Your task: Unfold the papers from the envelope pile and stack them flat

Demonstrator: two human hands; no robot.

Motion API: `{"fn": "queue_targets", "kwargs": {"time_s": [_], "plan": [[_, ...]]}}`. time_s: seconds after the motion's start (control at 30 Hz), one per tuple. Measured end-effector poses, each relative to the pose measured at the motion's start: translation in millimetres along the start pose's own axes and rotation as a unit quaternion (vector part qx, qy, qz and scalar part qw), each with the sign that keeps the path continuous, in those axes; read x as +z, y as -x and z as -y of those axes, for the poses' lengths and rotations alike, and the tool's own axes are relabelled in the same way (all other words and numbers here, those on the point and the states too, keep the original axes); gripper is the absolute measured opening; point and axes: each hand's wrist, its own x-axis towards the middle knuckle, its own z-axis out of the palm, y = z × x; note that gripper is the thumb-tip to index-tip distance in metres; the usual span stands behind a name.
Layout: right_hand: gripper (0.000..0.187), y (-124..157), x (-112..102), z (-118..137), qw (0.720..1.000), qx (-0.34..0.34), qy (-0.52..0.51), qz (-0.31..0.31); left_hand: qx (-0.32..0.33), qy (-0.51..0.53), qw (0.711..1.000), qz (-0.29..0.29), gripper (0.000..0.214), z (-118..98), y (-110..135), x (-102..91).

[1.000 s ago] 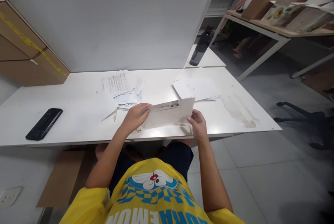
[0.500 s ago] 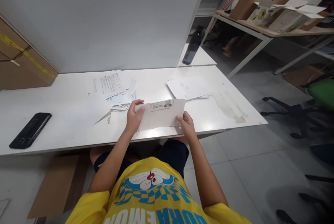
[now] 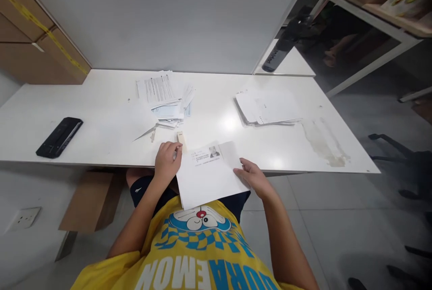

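Now laid flat and opened out: the sheet (image 3: 211, 175), a half second ago folded and held upright above the desk (image 3: 101, 139) edge, hangs half over that edge toward the lap, printed lines and a small photo at its far end. Unfolding apparently done, then, with the page face-up for reading or handling. Left hand (image 3: 168, 160) at the sheet's left edge, fingers curled down and pressing the corner against the desk edge; right hand (image 3: 251, 176) at the right edge, fingers spread loosely, tips touching the paper, thumb side hidden beneath, so no telling whether pinching or only resting. Just beyond the left hand, a small pale block (image 3: 181, 138), too small to name with certainty. Farther back, a loose heap of papers (image 3: 165, 98) and, well apart to the right, a neater stack (image 3: 268, 109). Far left, a flat black device (image 3: 60, 136). Print on the sheet unreadable. Dark bottle (image 3: 280, 51) behind the partition, blurred. Lower end of the sheet touching or covering the yellow shirt (image 3: 189, 254).
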Motion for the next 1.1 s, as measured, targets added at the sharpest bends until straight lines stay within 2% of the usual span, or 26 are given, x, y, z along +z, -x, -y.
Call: {"fn": "queue_targets", "kwargs": {"time_s": [0.07,0.17,0.27,0.43,0.57,0.8,1.0,1.1], "plan": [[0.03,-2.9,0.5,-3.9,1.0,0.014,0.02,-0.001,0.012,-0.001,1.0,-0.009,0.026,9.8,7.2,3.5],[0.028,-7.0,-1.3,-6.2,0.999,0.022,0.036,-0.008,0.061,0.019,0.998,0.023,0.034,18.2,8.8,5.1],[0.028,-8.8,-3.5,-9.1,0.999,0.021,0.03,-0.025,0.095,0.027,0.994,0.053,0.039,20.1,5.9,4.2],[0.033,-8.3,-3.0,-17.9,0.999,0.016,-0.02,-0.04,0.109,0.033,0.99,0.089,0.043,18.9,3.6,1.7],[0.03,-6.3,-1.1,-23.0,0.997,0.018,-0.055,-0.043,0.105,0.035,0.99,0.084,0.041,18.2,7.8,3.8],[0.034,-5.4,-0.6,-31.4,0.996,0.031,-0.076,-0.043,0.073,0.031,0.997,0.025,0.034,10.6,22.3,16.4],[0.036,-8.1,-1.3,-24.9,0.997,0.03,-0.045,-0.047,0.03,0.045,0.996,0.072,0.035,10.3,22.5,13.0],[0.035,-9.9,1.7,-20.1,0.998,0.033,-0.032,-0.05,0.014,0.043,0.996,0.074,0.035,8.5,23.4,13.1]]}}
